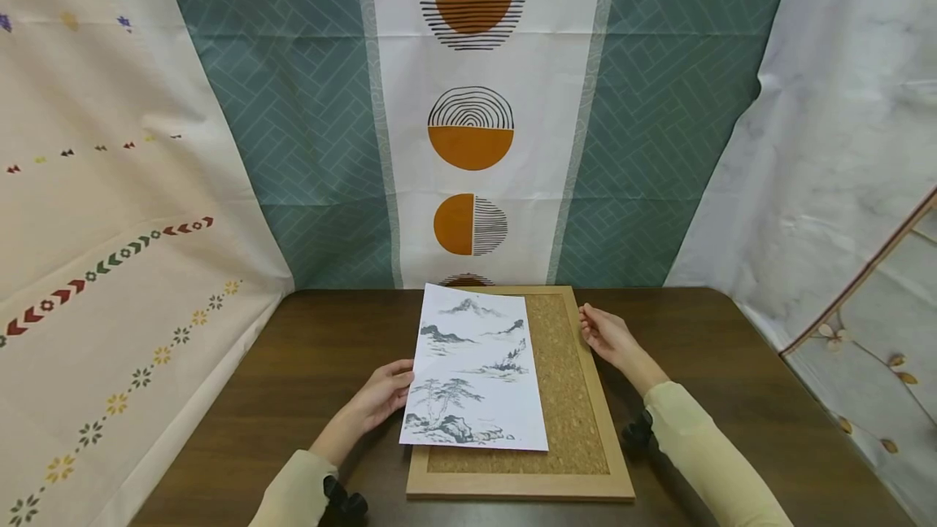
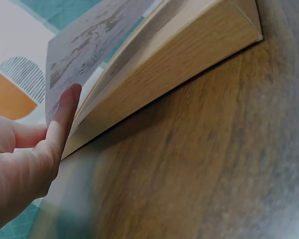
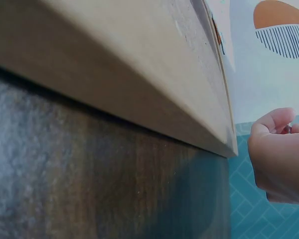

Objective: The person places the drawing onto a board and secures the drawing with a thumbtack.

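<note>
Left hand (image 1: 382, 394) grips paper (image 1: 479, 364) at left edge; cork (image 1: 567, 381) exposed rightward. Right hand (image 1: 609, 335) pinches dark bit (image 3: 288, 129), right-wrist view only.

My left arm (image 1: 293, 490) reaches forward and inward, and my left grip (image 1: 384, 395) is set in a pinch, left thumb (image 2: 29, 134) opposed to fingers (image 2: 60, 124) that are only slightly bent. My right arm (image 1: 710, 454) slants in from the other side, extended farther forward. My right grip (image 1: 609, 337) is bunched small: fingers curled inward, right thumb (image 3: 276, 119) brought toward them. Both wrists (image 1: 646, 374) lie roughly in line with the forearms.
</note>
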A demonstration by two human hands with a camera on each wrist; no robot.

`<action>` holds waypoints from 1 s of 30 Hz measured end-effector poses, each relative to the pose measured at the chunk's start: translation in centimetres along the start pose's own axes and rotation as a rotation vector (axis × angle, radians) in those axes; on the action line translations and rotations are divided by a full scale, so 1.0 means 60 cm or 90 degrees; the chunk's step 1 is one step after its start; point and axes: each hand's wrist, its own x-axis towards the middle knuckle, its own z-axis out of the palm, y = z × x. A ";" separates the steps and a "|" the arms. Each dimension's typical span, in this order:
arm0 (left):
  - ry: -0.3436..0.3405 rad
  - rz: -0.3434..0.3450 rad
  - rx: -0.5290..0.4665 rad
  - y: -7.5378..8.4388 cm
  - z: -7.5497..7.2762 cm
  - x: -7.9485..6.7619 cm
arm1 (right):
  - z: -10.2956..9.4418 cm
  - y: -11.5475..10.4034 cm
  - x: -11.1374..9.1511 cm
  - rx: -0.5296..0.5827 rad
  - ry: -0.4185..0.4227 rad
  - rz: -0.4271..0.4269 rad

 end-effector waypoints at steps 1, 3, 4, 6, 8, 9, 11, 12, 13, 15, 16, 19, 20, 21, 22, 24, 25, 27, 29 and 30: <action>-0.001 0.000 0.000 -0.002 0.001 0.000 | 0.001 0.000 0.001 0.001 -0.002 0.001; -0.003 -0.001 -0.003 -0.005 0.003 0.002 | 0.005 0.001 0.003 0.004 0.000 -0.001; -0.004 -0.002 -0.004 -0.006 0.004 0.002 | 0.006 0.001 0.004 0.005 0.000 -0.002; -0.009 -0.004 -0.008 -0.009 0.007 0.003 | 0.009 0.001 0.007 0.009 -0.004 -0.004; -0.011 -0.010 -0.014 -0.010 0.010 0.005 | 0.013 0.001 0.010 0.011 -0.003 -0.008; -0.012 -0.011 -0.016 -0.011 0.012 0.005 | 0.014 0.000 0.011 0.011 -0.003 -0.010; -0.014 -0.010 -0.017 -0.010 0.017 0.006 | 0.017 0.000 0.014 0.010 -0.004 -0.012; -0.016 -0.009 -0.017 -0.010 0.018 0.007 | 0.019 0.000 0.016 0.011 0.001 -0.014; -0.016 -0.010 -0.016 -0.010 0.020 0.008 | 0.020 0.000 0.017 0.011 0.002 -0.014; -0.021 -0.009 -0.015 -0.011 0.023 0.011 | 0.023 -0.001 0.018 0.011 0.006 -0.011; -0.023 -0.010 -0.012 -0.011 0.025 0.012 | 0.025 -0.001 0.019 0.010 0.010 -0.010; -0.025 -0.012 -0.005 -0.011 0.027 0.014 | 0.031 -0.002 0.019 0.001 0.016 -0.005; -0.024 -0.012 -0.002 -0.011 0.028 0.015 | 0.033 -0.003 0.019 -0.003 0.016 -0.008; -0.022 -0.011 0.000 -0.011 0.028 0.016 | 0.035 -0.003 0.019 -0.009 0.018 -0.007; -0.020 -0.010 0.002 -0.010 0.029 0.017 | 0.038 -0.003 0.019 -0.015 0.019 -0.007; -0.018 -0.006 0.004 -0.008 0.032 0.018 | 0.041 -0.004 0.020 -0.025 0.019 -0.006; -0.017 -0.006 0.003 -0.007 0.033 0.019 | 0.044 -0.004 0.020 -0.029 0.024 -0.007; -0.018 -0.005 0.001 -0.006 0.036 0.021 | 0.047 -0.004 0.022 -0.035 0.031 -0.005; -0.020 -0.004 0.000 -0.004 0.039 0.022 | 0.050 -0.004 0.025 -0.039 0.031 -0.006; -0.021 -0.004 -0.002 -0.004 0.040 0.023 | 0.051 -0.003 0.027 -0.041 0.031 -0.007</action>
